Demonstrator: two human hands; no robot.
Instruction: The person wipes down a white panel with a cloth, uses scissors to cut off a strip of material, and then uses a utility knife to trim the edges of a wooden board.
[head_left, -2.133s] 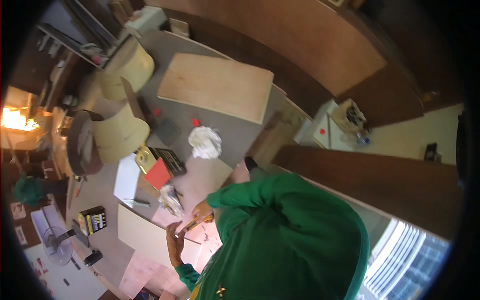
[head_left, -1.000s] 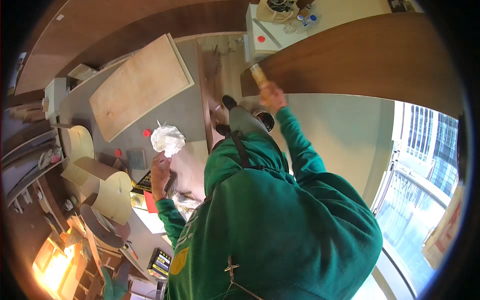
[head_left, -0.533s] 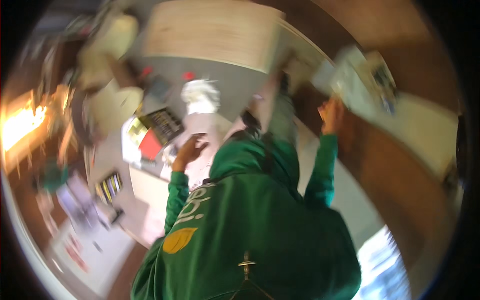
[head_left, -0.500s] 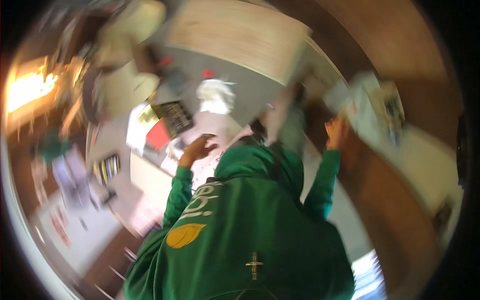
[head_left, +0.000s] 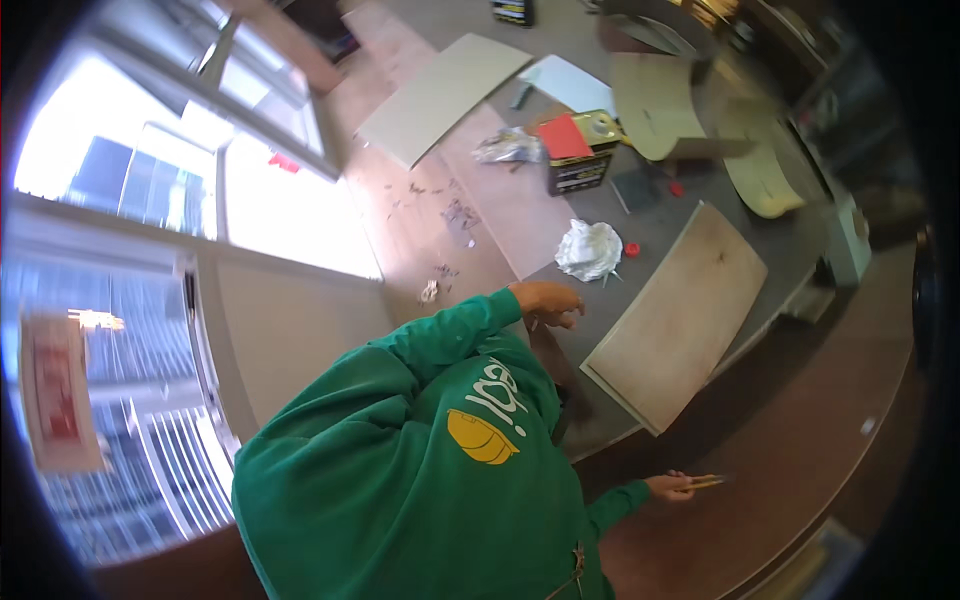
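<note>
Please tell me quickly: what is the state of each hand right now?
Left hand: open, fingers loosely bent, nothing seen in it.
Right hand: closed, holding a thin yellow tool.

Between the white bundle [head_left: 588,250] and the wooden board [head_left: 680,315] along the tabletop's [head_left: 658,222] right edge, the left hand [head_left: 550,302] could pass; a red cap [head_left: 631,249] intrudes.

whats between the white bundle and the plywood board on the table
In the head view, a small red thing lies between the white bundle and the board, on the grey tabletop.
</note>
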